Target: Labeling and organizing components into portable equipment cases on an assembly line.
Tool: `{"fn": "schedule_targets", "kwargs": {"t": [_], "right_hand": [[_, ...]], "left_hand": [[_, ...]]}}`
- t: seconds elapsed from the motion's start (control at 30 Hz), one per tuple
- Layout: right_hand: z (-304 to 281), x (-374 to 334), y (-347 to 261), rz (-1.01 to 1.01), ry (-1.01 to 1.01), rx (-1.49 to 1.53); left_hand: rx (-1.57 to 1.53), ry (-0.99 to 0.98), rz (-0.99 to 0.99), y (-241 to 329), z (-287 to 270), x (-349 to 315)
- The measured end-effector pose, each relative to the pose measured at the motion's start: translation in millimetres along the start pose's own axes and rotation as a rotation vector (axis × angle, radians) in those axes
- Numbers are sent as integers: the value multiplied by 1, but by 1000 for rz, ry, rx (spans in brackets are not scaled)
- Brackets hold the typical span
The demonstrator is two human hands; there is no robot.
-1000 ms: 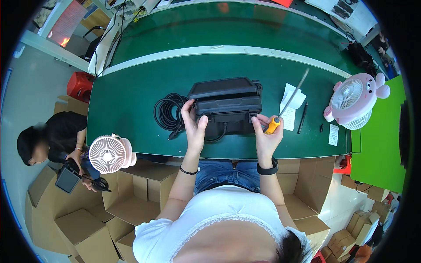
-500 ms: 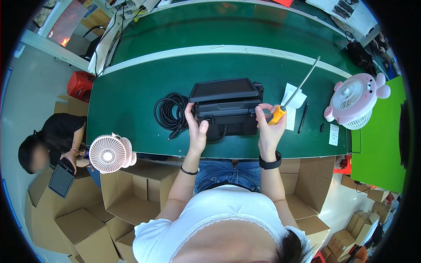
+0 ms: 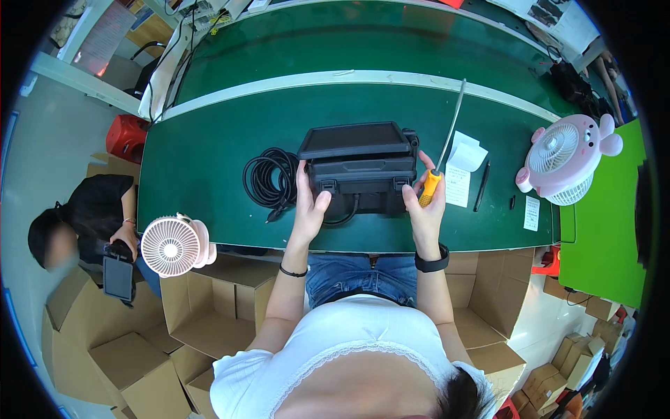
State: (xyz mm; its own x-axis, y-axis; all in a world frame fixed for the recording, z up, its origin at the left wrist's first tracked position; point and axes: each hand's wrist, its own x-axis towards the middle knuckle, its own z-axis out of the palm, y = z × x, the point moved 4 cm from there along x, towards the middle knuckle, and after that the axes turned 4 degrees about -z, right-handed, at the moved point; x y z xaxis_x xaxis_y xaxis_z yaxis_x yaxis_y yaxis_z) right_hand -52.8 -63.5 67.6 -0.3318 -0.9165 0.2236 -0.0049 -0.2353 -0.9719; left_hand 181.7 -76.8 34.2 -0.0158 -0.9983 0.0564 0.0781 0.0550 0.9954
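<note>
A black hard plastic case [image 3: 363, 171] with a flat panel on top and two front latches sits on the green table before me. My left hand [image 3: 307, 211] is closed on its left side, thumb by the left latch. In my right hand [image 3: 427, 218] is a screwdriver [image 3: 431, 186] with a yellow handle, its long shaft pointing up and away. That hand also grips the case's right side, thumb at the right latch. A short black cable [image 3: 354, 208] loops at the case's front. Left of the case lies a coiled black cable [image 3: 254, 183].
White paper slips [image 3: 458, 185] and a black pen [image 3: 482, 187] lie to the right. A pink fan [image 3: 558, 157] stands at the right end, another fan [image 3: 171, 246] at the left corner. Cardboard boxes [image 3: 209, 307] flank me. At far left, a person [image 3: 101, 209] handles a dark device.
My right hand has shifted slightly down along the case, and the screwdriver now points more upright. The thumb has come to the right latch. The person at left has lowered and turned the dark device.
</note>
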Motion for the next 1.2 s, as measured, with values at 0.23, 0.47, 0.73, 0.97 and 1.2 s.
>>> {"fn": "schedule_targets", "kwargs": {"t": [0.23, 0.47, 0.73, 0.97, 1.2], "right_hand": [[-10, 5, 16, 61, -168, -172], [-12, 15, 23, 39, -227, -209], [-9, 28, 33, -83, -180, -237], [-5, 33, 29, 14, -230, -195], [-8, 29, 30, -66, -168, -214]], "left_hand": [[-88, -19, 106, -4, 2, -3], [-50, -20, 148, -6, 0, 4], [-85, 164, 157, -9, 5, 10], [1208, 190, 793, 77, 43, 12], [1261, -83, 868, 86, 72, 37]]}}
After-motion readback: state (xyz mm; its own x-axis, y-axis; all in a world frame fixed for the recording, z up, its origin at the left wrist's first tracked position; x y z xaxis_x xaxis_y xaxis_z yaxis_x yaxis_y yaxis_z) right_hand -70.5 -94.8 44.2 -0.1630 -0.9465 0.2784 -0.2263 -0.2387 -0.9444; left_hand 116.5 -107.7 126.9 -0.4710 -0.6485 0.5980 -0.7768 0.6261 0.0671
